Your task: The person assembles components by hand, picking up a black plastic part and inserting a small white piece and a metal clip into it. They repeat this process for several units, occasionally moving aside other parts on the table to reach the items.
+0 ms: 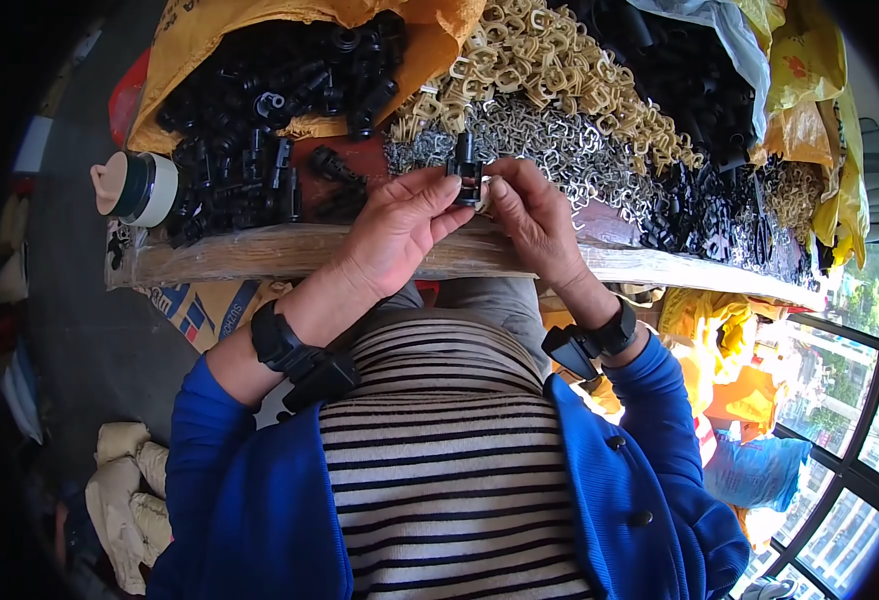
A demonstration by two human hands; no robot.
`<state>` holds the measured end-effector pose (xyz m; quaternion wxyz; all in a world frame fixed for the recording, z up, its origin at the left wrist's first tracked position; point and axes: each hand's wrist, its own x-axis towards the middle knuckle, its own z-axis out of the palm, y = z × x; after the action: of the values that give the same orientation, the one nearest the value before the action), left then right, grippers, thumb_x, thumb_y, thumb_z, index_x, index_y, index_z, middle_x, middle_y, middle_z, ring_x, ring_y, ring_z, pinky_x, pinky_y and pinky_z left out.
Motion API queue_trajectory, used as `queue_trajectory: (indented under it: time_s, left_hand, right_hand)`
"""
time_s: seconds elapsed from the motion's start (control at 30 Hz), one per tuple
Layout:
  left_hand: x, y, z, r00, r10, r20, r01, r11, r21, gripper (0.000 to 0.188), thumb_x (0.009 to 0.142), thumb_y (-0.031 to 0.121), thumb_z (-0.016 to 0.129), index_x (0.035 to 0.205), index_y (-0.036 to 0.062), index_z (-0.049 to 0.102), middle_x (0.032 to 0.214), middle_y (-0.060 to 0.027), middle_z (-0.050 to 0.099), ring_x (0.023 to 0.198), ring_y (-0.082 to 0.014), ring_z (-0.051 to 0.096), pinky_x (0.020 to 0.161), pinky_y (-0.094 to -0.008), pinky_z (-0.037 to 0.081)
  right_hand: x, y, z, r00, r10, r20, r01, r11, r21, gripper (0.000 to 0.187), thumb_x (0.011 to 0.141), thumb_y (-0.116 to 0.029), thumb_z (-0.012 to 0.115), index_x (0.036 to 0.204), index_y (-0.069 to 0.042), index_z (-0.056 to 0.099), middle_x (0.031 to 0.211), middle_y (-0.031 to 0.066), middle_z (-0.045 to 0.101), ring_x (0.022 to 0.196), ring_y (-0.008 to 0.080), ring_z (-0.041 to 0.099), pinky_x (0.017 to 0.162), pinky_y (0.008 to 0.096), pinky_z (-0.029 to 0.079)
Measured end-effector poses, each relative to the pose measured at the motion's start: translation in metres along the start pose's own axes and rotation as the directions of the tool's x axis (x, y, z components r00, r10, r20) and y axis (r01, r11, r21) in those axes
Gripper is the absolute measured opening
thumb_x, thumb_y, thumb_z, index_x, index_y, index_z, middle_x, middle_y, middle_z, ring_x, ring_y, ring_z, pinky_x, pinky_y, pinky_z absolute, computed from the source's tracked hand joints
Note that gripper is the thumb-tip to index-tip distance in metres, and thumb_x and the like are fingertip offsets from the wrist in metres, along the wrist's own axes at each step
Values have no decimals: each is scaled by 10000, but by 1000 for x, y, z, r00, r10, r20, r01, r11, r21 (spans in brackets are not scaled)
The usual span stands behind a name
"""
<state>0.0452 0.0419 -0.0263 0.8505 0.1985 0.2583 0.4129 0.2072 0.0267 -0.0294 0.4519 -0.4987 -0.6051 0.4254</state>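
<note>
— While the fingers meet over the near edge of the table (289, 252), what is lying around them?
— Beyond them, to the left, there is a heap of black fittings (309, 88). Farther ahead lies a heap of beige clips (539, 55), and just past the fingertips, toward the right, many grey metal clips (554, 145).
— Which step is in hand?
— In my judgement, the left hand (391, 232) steadies a black part (466, 175), while the right hand (537, 225) sets or checks at its side a small pale piece (485, 188). The next move would call for light, exact pressure from the right fingertips.
— And how are the hands posed?
— Both turn inward, with the black part between their fingertips. The left palm is partly visible, its thumb and fingers grasping that part. The right shows its back, thumb and bent forefinger close together; whether they really pinch the pale piece, I cannot tell.
</note>
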Motion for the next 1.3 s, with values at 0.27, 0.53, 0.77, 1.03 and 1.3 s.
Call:
queue_trajectory:
  time_s: [0.27, 0.53, 0.77, 1.03, 1.3]
  left_hand:
    - [-6, 2, 1, 998, -61, -4, 61, 998, -21, 150, 790, 111, 524, 919, 37, 551, 890, -67, 575, 849, -159, 551, 765, -252, 447]
    - [-14, -1, -3, 991, -134, 13, 133, 990, 43, 180, 791, 119, 520, 953, 42, 536, 920, -74, 570, 854, -217, 563, 712, -242, 482]
    - [-18, -2, -9, 982, -174, 77, 175, 984, -14, 178, 772, 139, 553, 920, 41, 552, 875, -55, 571, 829, -191, 568, 707, -228, 477]
    - [-17, -4, -6, 967, -253, -5, 252, 961, 119, 178, 790, 135, 524, 930, 28, 547, 860, -78, 580, 792, -203, 580, 656, -222, 491]
    - [-9, 11, -12, 988, -151, -13, 151, 970, 192, 172, 774, 163, 541, 849, 11, 568, 759, -70, 589, 668, -135, 579, 559, -178, 476]
  right_hand:
    - [-5, -5, -18, 996, -67, 55, 62, 993, 98, 128, 805, -114, 510, 808, 13, 520, 686, 19, 516, 594, 57, 489, 537, 181, 413]
    - [-3, -28, -13, 983, -107, 147, 105, 994, 24, 162, 788, -148, 543, 778, 14, 537, 636, 15, 501, 585, 68, 475, 521, 203, 397]
    - [-6, -26, -2, 989, -1, 150, -3, 1000, 23, 156, 793, -143, 535, 780, 12, 523, 648, -1, 500, 601, 50, 463, 543, 172, 385]
    - [-15, -17, 1, 992, 94, 81, -106, 980, 170, 152, 764, -122, 578, 791, 5, 500, 670, -6, 492, 607, 40, 461, 557, 166, 385]
    - [-31, 2, -84, 988, -26, -152, -78, 761, -644, 37, 716, -49, 566, 745, -29, 557, 642, 45, 524, 550, 112, 519, 515, 211, 410]
